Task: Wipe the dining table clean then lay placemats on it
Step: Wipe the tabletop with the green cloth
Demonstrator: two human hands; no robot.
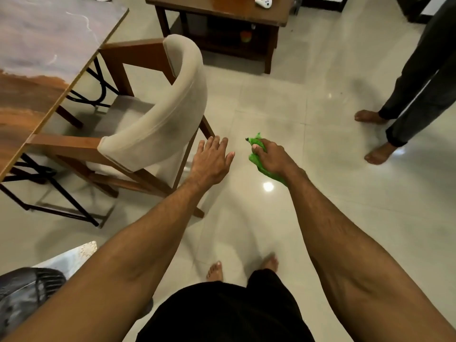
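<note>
Cloth: a bright green cloth (267, 172) is seen bunched into a crumpled wad, with one corner poking up beyond the knuckles and a tail hanging below the wrist.
Right hand: the right hand (270, 157) is closed around the cloth, which is gripped by curled fingers and thumb.
Left hand: the left hand (212, 160) is held flat with fingers straight and slightly spread; nothing is held by it.
Worktop: the dining worktop (37, 58) is seen at the far left, its marbled surface shaded from grey-lilac to rust-brown, on black metal legs.
Chair: a wooden chair (158, 112) with a curved beige padded back is tucked against the worktop's edge and stands between the hands and the worktop.
Floor: a glossy pale tiled floor (320, 193) lies beneath both hands, with a lamp glare reflected in it.
Surroundings: a low wooden coffee table (222, 11) stands beyond the chair, and another person's dark-trousered legs (419, 82) and bare feet are seen at the right.
Cloth relative to the hands: the cloth is carried in the air over the floor, just beside the left hand's fingertips and well apart from the worktop.
</note>
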